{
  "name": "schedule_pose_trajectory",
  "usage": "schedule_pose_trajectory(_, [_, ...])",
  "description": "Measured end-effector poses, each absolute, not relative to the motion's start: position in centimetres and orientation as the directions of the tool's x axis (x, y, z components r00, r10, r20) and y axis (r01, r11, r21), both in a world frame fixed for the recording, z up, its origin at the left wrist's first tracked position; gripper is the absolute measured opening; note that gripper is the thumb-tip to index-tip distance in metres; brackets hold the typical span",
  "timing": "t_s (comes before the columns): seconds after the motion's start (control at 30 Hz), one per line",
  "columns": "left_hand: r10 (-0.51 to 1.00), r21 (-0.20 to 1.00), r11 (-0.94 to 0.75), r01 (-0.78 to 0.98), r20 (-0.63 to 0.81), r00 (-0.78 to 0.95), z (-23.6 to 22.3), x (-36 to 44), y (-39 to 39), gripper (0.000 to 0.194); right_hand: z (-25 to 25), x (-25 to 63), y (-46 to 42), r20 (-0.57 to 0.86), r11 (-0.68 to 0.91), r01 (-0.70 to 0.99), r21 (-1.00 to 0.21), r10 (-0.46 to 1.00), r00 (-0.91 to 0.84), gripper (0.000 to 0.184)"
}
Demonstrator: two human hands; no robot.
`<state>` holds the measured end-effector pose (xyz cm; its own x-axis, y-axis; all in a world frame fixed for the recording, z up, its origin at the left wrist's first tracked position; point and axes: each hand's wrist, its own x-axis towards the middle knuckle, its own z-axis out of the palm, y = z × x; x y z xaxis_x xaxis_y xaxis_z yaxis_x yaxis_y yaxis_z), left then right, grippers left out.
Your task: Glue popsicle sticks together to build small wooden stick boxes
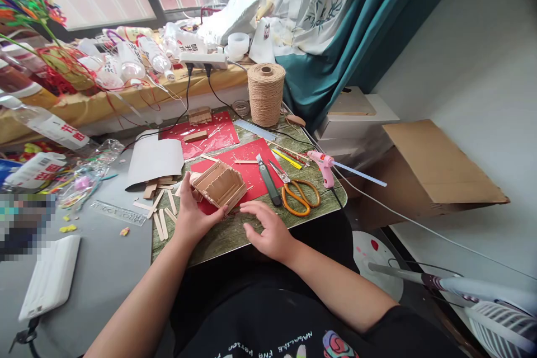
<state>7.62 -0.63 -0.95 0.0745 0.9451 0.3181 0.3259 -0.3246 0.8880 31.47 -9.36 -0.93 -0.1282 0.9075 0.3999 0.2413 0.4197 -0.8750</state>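
Note:
My left hand (pixel 193 213) grips a small wooden model house (pixel 220 184) made of craft sticks, holding it by its near left side on the small table (pixel 235 235). The model rests partly on a red paper sheet (pixel 251 170). My right hand (pixel 268 230) lies flat on the table just right of the model, fingers spread, holding nothing. Orange-handled scissors (pixel 297 191) and a dark craft knife (pixel 267 180) lie just beyond my right hand.
A pink glue gun (pixel 324 166), twine spool (pixel 265 94), metal ruler (pixel 254 130) and loose craft sticks (pixel 161 210) share the table. Grey folded card (pixel 154 160) lies left. A power strip (pixel 203 59) and bottles crowd the sill. A cardboard box (pixel 432 168) sits right.

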Motion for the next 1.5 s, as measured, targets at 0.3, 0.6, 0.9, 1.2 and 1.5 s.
schedule_pose_trajectory(0.3, [0.961, 0.956, -0.239, -0.173, 0.206, -0.187, 1.1, 6.2, -0.2, 0.104, 0.2, 35.9, -3.6, 0.363, 0.449, 0.79, -0.417, 0.879, -0.308, 0.027])
schedule_pose_trajectory(0.6, [0.993, 0.874, -0.062, -0.482, 0.004, -0.119, 4.5, 6.8, -3.1, 0.052, -0.6, 34.2, -0.1, 0.162, 0.439, 0.888, -0.139, 0.894, -0.417, 0.02])
schedule_pose_trajectory(0.9, [0.991, 0.833, 0.02, -0.553, -0.092, -0.102, 4.7, 4.4, -3.8, 0.059, 0.7, 34.3, -1.6, 0.351, 0.464, 0.796, -0.389, 0.873, -0.338, 0.016])
schedule_pose_trajectory(1.2, [0.993, 0.792, 0.103, -0.602, -0.117, 0.015, 3.5, 10.7, -6.0, 0.063, 1.6, 28.3, -4.7, 0.058, 0.138, 0.406, -0.903, 0.977, -0.203, 0.051])
schedule_pose_trajectory(1.5, [0.995, 0.759, 0.092, -0.645, -0.085, 0.042, 3.5, 14.3, -7.4, 0.059, 0.8, 28.3, -3.3, 0.272, 0.217, 0.655, -0.724, 0.962, -0.019, 0.051])
